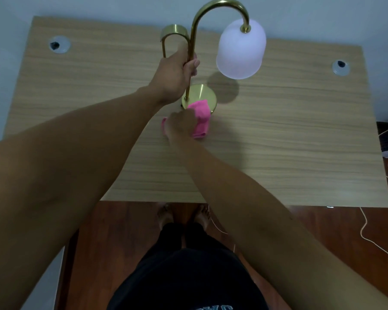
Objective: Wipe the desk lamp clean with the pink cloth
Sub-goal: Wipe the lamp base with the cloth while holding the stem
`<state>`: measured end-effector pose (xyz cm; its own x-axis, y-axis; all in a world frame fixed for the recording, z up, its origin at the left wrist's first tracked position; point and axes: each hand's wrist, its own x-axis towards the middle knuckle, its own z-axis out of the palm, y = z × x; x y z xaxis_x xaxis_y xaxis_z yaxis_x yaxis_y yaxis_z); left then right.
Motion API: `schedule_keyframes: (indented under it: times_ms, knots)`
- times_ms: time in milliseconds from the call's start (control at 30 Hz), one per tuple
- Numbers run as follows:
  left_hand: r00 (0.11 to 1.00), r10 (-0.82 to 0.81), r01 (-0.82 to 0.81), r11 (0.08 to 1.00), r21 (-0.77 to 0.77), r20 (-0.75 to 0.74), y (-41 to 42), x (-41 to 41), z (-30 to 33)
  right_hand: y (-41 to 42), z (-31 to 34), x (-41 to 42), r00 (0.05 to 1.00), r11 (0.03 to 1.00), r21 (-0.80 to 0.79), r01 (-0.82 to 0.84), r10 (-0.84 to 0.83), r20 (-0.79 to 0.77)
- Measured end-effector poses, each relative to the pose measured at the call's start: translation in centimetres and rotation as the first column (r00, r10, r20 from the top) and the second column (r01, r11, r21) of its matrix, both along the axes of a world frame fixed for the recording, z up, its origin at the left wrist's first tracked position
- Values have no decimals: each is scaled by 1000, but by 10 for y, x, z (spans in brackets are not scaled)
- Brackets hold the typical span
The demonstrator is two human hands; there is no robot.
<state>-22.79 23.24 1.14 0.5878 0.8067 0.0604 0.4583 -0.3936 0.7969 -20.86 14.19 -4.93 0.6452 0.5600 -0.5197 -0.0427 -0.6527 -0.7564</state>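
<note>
Wooden desk: left hand clasping lamp stem, right hand clutching pink cloth.

Dim, flat indoor light with a bluish cast. Soft round shadow on the desk below the lamp shade, so light comes from above. Faint glare on the brass base. Wide-angle bends desk edges; near forearms look oversized and soft.

One desk lamp, brass, with one white shade. One pink cloth. One wooden worktop with two cable holes. Two hands. Two bare feet below.
</note>
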Motion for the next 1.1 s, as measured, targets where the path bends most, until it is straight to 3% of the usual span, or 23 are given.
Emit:
schedule_keyframes:
  times_ms: [67, 133, 300, 400, 500, 600, 667, 767, 833, 933, 1100]
  knots:
    - [1000, -9, 9, 1000, -6, -9, 1, -1, 2, 0, 11, -6, 999, 1000, 3, 31, -31, -10]
    - [1000, -16, 16, 1000, -13, -9, 1, -2, 3, -2, 14, -2, 985, 975, 148, 168, -170, -3]
    - [1000, -14, 14, 1000, -13, 2, -2, -1, 4, -17, 24, 51, 854, 787, 417, 455, -518, 45]
    - [1000, -11, 11, 1000, -2, 10, -2, -1, 3, -25, 16, 83, 798, 693, 559, 454, -596, 91]
    - [1000, -7, 7, 1000, -21, 19, -2, -1, 2, -25, 4, 94, 847, 807, 558, 194, -425, 320]
    - [1000, -12, 12, 1000, -2, 2, 0, -1, 1, -24, -15, 84, 855, 947, 263, -185, 23, 518]
    - [1000, -13, 13, 1000, -4, 3, 0, -1, 0, -33, -30, 75, 796, 930, 153, -334, 191, 574]
    - [1000, -9, 9, 1000, -17, 2, 0, -1, 0, -45, -58, 55, 720, 886, 113, -450, 284, 633]
    - [1000, -12, 12, 1000, -29, -1, 0, 0, 0, -45, -69, 51, 585, 819, 27, -574, 386, 713]
    - [1000, -26, 26, 999, -21, -9, 0, -1, 1, -35, -66, 62, 397, 715, -219, -665, 585, 707]
    - [999, -36, 35, 999, -40, -24, 2, -2, 2, -50, -65, 81, 270, 632, -238, -737, 598, 755]
